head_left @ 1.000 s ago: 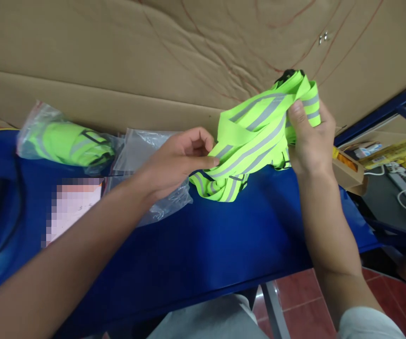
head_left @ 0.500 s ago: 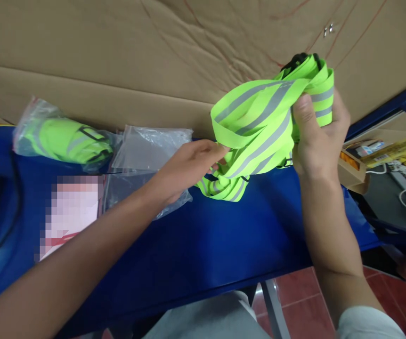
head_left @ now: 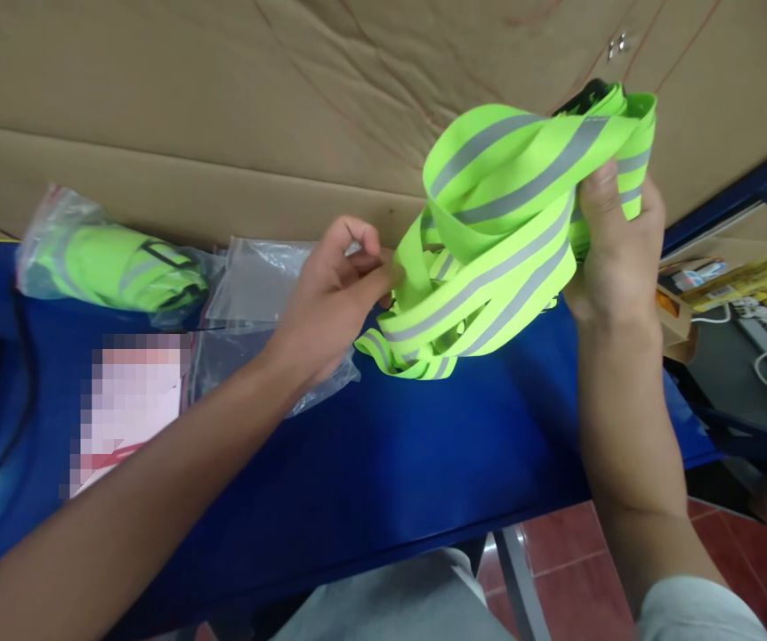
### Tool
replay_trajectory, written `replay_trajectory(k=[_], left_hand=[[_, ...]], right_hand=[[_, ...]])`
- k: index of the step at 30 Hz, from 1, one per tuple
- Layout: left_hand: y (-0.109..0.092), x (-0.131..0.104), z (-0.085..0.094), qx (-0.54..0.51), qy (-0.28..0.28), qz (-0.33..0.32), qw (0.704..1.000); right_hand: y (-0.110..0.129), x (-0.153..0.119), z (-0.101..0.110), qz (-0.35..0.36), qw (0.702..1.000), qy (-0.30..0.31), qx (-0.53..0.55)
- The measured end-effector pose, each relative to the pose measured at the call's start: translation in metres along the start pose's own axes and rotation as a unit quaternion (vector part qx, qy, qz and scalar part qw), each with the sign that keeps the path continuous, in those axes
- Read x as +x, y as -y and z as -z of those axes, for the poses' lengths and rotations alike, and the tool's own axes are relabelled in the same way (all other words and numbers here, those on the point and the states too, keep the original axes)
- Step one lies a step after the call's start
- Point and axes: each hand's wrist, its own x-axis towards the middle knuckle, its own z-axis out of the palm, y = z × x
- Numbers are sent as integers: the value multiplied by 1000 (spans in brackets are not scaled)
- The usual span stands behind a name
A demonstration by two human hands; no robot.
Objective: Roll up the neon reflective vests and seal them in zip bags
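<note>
A bundle of neon yellow-green reflective straps [head_left: 510,240] with grey stripes hangs in loops over the blue table. My right hand [head_left: 617,231] is closed round its upper right end, thumb in front. Black fittings show at the bundle's top. At the left edge of the loops, my left hand [head_left: 343,294] pinches a strap between thumb and fingers; the fingertips are partly hidden. The lower loops hang near the tabletop; whether they touch it I cannot tell.
On the blue table [head_left: 370,481] lie a clear bag with a rolled neon strap bundle [head_left: 117,267], clear plastic bags [head_left: 256,276] and a blurred pink-white paper [head_left: 133,392]. Brown paper [head_left: 189,89] covers the wall behind. A shelf [head_left: 730,365] with cables and small items stands at right.
My right hand has moved slightly right and up with the strap bundle. My left hand has shifted left and up, its fingers more curled, and the loops have spread wider.
</note>
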Motion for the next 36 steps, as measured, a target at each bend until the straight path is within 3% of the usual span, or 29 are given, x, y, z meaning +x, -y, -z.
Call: replay_trajectory(k=[4, 8, 15, 25, 32, 36], left_hand=[[-3, -6, -3, -58, 37, 82, 994], [3, -1, 7, -97, 95, 151, 979], [9, 10, 14, -63, 63, 122, 989], [27, 11, 22, -66, -48, 112, 990], [6, 17, 17, -225, -62, 136, 963], [8, 10, 11, -211, -22, 148, 966]], right_hand=[[1, -1, 0, 7, 1000, 16, 2], [-4, 5, 9, 22, 1000, 17, 15], [-7, 12, 24, 9, 999, 6, -30], [-11, 13, 28, -36, 998, 23, -37], [-13, 16, 38, -70, 996, 36, 44], [-4, 16, 35, -157, 979, 92, 93]])
